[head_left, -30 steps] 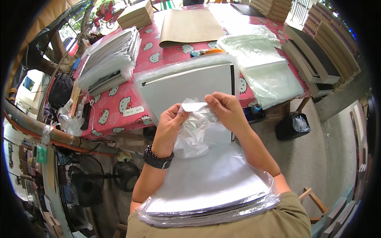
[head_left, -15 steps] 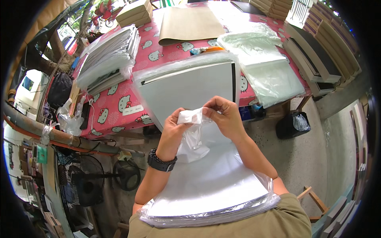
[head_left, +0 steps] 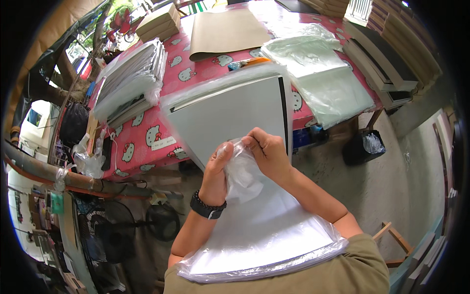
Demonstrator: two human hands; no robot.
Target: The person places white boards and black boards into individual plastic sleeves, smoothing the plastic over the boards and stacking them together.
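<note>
Between my two hands is a crumpled clear plastic bag (head_left: 243, 180). My left hand (head_left: 214, 177), below a black wristwatch, grips its left side with the thumb up. My right hand (head_left: 269, 153) pinches its upper edge, fingers curled in. The bag hangs down over a stack of white sheets in clear plastic (head_left: 264, 235), which leans against my body. Just beyond my hands, a pale grey board with a dark edge (head_left: 235, 110) lies in a clear sleeve and overhangs the table's near edge. How far the bag is opened I cannot tell.
A pink patterned tablecloth (head_left: 183, 73) covers the table. On it are plastic-wrapped sheets (head_left: 132, 81) at left, a brown sheet (head_left: 227, 32) at the back and clear plastic bags (head_left: 333, 88) at right. A black bin (head_left: 360, 152) stands at right, a fan (head_left: 115, 230) at lower left.
The bag has bunched up and turned between my hands. My right hand has moved a little lower and its fingers have curled in more. The view has shifted slightly.
</note>
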